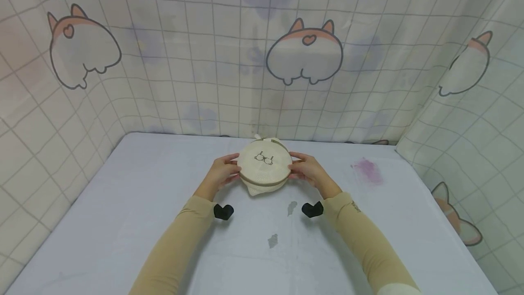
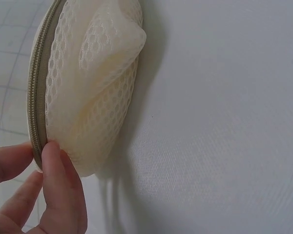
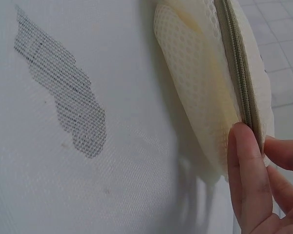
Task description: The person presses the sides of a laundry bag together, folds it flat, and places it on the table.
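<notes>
A round cream mesh laundry bag (image 1: 265, 163) with a small bra drawing on its flat top stands at the far middle of the table. My left hand (image 1: 221, 173) pinches its left rim, thumb and fingers on either side of the zipper band (image 2: 37, 92). On the opposite side my right hand (image 1: 308, 170) pinches the rim in the same way, close to the zipper (image 3: 240, 63). Loose honeycomb mesh (image 2: 105, 92) sags in folds below the rim. Something yellowish shows faintly through the mesh; what it is I cannot tell.
The white table cover (image 1: 135, 195) has two grey patches (image 1: 273, 241) near the middle and a pink stain (image 1: 368, 170) at right. Behind the table hangs a checked curtain (image 1: 196, 58) with cartoon corgis, which also lines both sides.
</notes>
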A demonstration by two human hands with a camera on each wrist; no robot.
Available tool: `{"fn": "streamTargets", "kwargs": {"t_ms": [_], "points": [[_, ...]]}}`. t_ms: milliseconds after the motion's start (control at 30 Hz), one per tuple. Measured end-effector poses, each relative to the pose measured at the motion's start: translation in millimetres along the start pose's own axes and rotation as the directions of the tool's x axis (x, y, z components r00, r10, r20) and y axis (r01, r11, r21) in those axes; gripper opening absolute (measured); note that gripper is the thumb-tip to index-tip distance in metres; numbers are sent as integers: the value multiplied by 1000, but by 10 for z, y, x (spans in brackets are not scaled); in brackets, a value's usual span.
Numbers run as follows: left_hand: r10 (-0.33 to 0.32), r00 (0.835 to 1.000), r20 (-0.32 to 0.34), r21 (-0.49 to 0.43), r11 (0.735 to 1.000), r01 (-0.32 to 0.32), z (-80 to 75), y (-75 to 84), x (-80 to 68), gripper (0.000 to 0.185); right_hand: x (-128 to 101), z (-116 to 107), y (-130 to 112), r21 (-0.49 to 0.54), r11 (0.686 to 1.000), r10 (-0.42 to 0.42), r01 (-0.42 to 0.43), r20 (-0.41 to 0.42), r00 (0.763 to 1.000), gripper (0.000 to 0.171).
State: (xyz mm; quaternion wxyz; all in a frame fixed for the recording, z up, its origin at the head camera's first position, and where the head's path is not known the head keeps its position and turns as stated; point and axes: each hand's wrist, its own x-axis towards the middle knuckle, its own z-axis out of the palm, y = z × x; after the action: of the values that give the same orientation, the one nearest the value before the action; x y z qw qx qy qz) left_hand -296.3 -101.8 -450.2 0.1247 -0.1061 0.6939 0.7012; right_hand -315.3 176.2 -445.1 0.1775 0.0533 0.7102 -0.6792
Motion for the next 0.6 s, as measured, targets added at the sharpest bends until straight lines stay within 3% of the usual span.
{"fn": "streamTargets", "kwargs": {"t_ms": [600], "points": [[2,1000,12,65,998,-2,13,-3,2,58,-13,-28,-53,-78,996,51,-52,-7,999,63]]}}
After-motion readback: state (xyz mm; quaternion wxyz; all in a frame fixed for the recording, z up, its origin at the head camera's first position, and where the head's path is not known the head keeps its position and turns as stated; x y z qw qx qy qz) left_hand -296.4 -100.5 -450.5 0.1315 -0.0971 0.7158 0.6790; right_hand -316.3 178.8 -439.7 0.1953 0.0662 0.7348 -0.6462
